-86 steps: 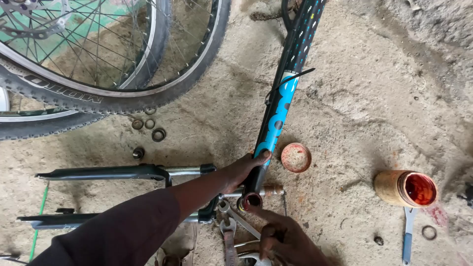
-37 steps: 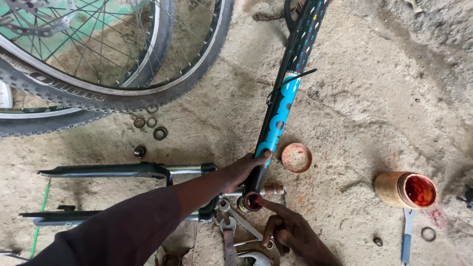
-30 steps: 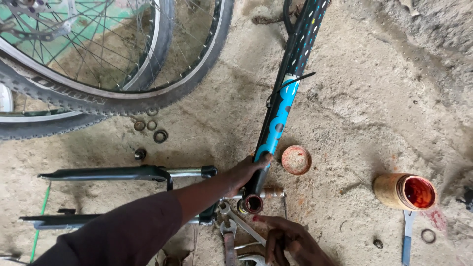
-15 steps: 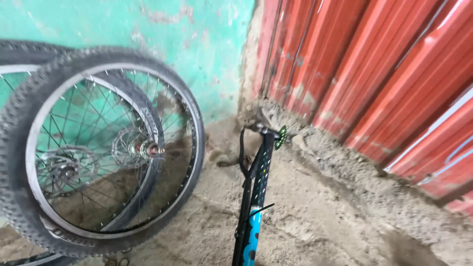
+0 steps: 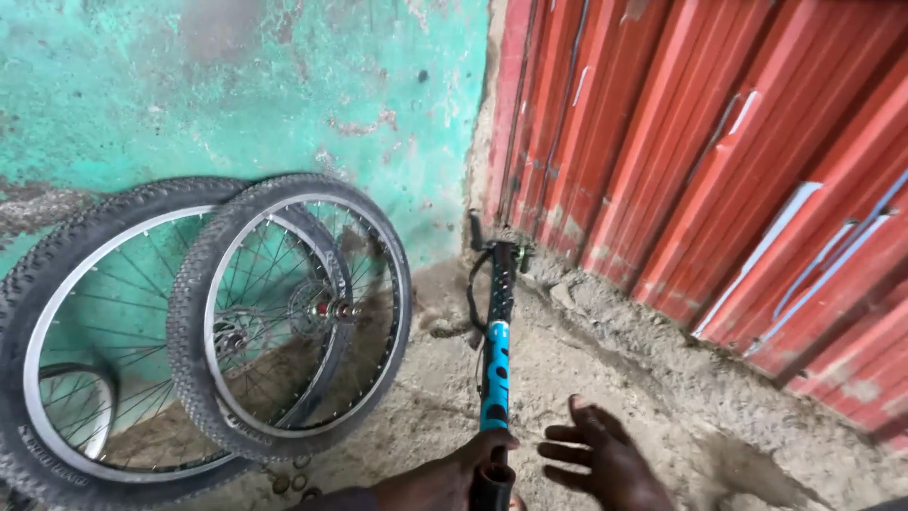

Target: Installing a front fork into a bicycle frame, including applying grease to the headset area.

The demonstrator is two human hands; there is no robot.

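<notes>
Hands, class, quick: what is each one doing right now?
Left hand: closed around the blue and black bicycle frame tube.
Right hand: open, fingers spread, holding nothing, beside the tube.

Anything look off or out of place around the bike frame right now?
The blue and black frame lies on the sandy ground, stripped of its wheels. Both wheels lean against the green wall, and small washers lie loose in the dirt.

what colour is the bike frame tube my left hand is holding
The frame tube is bright blue with black spots, turning black farther up. The head view shows it, above the left hand.
</notes>
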